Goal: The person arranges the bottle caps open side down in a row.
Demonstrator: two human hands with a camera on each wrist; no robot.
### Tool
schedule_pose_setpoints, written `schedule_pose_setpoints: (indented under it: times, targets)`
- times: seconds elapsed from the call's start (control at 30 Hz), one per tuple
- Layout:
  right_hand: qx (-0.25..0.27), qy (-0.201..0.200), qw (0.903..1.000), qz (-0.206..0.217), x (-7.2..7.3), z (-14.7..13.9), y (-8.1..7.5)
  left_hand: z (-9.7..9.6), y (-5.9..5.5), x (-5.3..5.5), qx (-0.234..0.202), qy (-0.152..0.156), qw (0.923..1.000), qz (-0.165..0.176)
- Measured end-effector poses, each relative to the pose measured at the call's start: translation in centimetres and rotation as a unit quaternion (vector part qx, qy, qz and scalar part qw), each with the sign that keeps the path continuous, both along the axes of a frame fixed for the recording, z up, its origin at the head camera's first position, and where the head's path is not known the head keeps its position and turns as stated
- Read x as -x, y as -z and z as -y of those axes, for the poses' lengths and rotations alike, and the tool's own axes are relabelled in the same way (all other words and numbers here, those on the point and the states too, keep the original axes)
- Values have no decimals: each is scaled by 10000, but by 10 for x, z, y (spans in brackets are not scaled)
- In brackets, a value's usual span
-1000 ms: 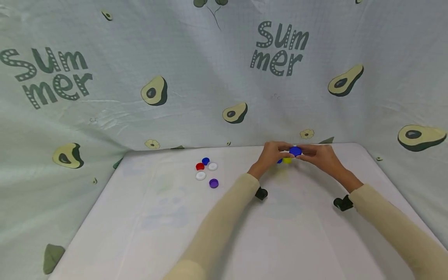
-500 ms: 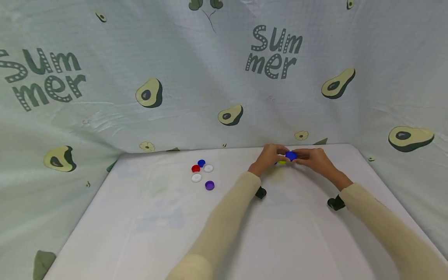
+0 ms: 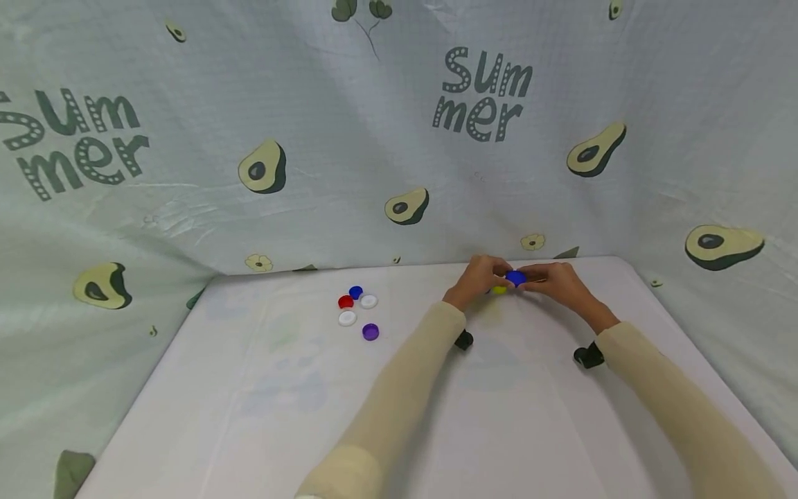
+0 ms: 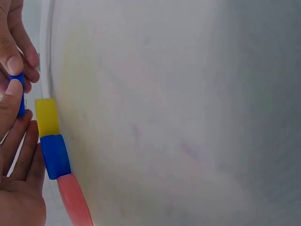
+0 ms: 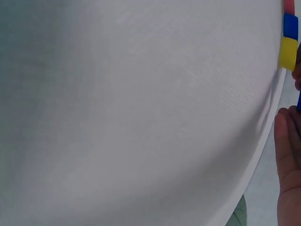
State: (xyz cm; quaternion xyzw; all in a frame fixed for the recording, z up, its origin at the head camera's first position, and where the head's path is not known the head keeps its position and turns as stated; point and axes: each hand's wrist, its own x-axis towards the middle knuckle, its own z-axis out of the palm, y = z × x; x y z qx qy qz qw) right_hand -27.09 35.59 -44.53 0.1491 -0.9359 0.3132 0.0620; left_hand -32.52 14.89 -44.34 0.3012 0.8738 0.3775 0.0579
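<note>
Both hands pinch one blue bottle cap [image 3: 515, 278] between them, near the far edge of the table. My left hand [image 3: 476, 278] comes at it from the left and my right hand [image 3: 559, 281] from the right. In the left wrist view the held cap [image 4: 21, 101] is seen edge-on, with the left thumb against it and the right fingertips at its other end. Just beside it on the table, a yellow cap [image 4: 47, 117], another blue cap [image 4: 56, 157] and a pinkish-red cap [image 4: 75, 201] stand in a touching row. The left hand hides most of that row in the head view.
Left of the hands lies a loose group of caps: a red one [image 3: 346, 302], a blue one [image 3: 356, 292], two white ones including the nearer white cap [image 3: 347, 318], and a purple one [image 3: 370, 332]. A patterned cloth [image 3: 337, 173] hangs behind the white table [image 3: 268, 430].
The held blue cap has come slightly lower, toward the level of the yellow cap, with both hands still on it. The whole head view has shifted a little left. The loose caps stay put.
</note>
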Motion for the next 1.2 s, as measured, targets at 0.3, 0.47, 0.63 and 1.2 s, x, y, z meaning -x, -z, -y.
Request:
schedule_pose_setpoints:
  times: [0.3, 0.47, 0.63, 1.2]
  targets:
    - [186, 134, 9990, 378, 5, -1, 1, 2, 2, -1, -80, 119, 9997, 210]
    - [203, 117, 9984, 522, 9, -2, 0, 1, 1, -2, 60, 57, 9999, 79]
    - [190, 149, 9982, 557, 12, -3, -3, -1, -4, -3, 23, 30, 10000, -2]
    - [378, 65, 9871, 1556, 6, -2, 3, -10, 1, -12, 865, -77, 9961, 125]
